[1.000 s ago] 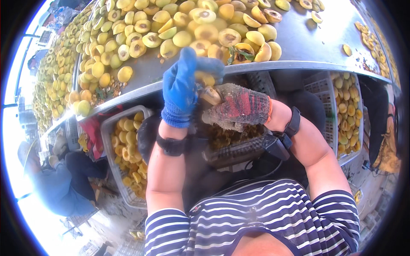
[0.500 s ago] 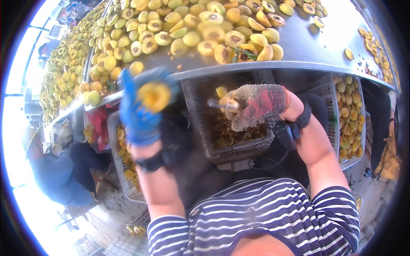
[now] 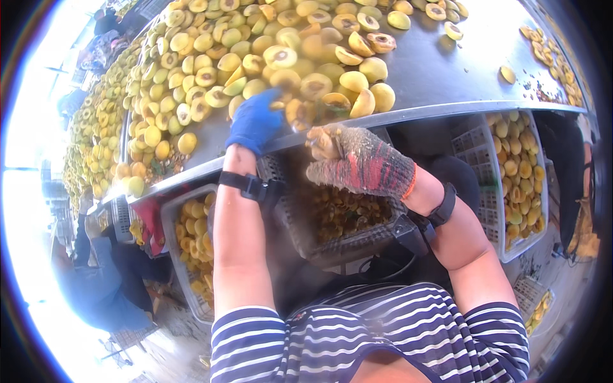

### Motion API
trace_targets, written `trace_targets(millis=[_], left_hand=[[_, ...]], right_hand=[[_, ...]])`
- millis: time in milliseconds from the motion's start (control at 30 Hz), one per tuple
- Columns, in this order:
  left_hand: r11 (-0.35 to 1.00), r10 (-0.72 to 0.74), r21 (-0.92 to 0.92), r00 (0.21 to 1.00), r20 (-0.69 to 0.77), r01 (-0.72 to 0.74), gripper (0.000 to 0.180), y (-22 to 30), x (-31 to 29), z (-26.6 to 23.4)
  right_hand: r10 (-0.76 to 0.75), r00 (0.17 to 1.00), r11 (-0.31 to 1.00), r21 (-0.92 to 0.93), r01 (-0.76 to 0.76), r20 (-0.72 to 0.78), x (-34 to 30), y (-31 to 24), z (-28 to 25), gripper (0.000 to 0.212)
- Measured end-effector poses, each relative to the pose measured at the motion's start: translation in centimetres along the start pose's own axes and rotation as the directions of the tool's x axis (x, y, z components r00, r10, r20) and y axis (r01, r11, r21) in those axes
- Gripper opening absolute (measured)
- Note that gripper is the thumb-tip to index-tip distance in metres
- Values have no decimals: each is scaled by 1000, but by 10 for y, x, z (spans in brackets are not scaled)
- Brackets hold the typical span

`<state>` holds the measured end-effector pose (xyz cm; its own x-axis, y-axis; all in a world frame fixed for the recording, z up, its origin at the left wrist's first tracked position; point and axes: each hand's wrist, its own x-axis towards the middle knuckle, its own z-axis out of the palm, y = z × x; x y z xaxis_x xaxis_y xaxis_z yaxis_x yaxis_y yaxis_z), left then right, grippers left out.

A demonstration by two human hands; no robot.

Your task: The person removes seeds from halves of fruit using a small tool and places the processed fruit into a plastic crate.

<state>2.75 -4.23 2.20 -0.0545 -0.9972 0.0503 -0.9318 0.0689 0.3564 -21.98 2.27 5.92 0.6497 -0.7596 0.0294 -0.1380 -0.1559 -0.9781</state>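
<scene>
My left hand (image 3: 257,121), in a blue glove, reaches over the table's front edge to the near side of a pile of halved yellow stone fruit (image 3: 281,57). Its fingers look stretched out beside a fruit half (image 3: 298,113), and I see nothing held in them. My right hand (image 3: 361,159), in a grey and red knit glove, is closed just in front of the edge. The metal-tipped tool it gripped a moment earlier is mostly hidden by its curled fingers. Below it stands a dark plastic crate (image 3: 351,253) with brownish scraps inside.
Metal table (image 3: 440,70) spans the far side. Crates of fruit halves stand left (image 3: 169,239) and right (image 3: 493,185) of my legs. At the far left a person in blue (image 3: 96,281) sits close to the table. More fruit (image 3: 555,57) lies at the far right.
My left hand has moved up and right to the pile, and the fruit half it held is gone from it. My right hand has shifted slightly, its tool turned out of clear sight.
</scene>
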Motion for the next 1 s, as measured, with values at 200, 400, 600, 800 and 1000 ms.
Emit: trace_targets(millis=[200, 400, 600, 800, 1000], left_hand=[[875, 228, -426, 972, -59, -231, 58, 37, -31, -40], [306, 105, -915, 965, -242, -263, 59, 71, -82, -44], [634, -31, -651, 828, -560, -417, 38, 43, -76, -19], [695, 42, -558, 800, -598, -453, 35, 28, -63, -14], [622, 62, -624, 824, -563, -473, 32, 35, -66, -17]], right_hand=[[291, 949, 765, 624, -157, -118, 8, -6, -8, 39], [269, 963, 776, 592, -216, -1, 24, -29, 23, 32], [-240, 923, 968, -148, 203, -301, 46, 5, 50, 33], [-276, 947, 873, -455, 175, -164, 40, -6, 50, 30], [-452, 892, 718, -593, 364, -1, 42, 17, 52, 41]])
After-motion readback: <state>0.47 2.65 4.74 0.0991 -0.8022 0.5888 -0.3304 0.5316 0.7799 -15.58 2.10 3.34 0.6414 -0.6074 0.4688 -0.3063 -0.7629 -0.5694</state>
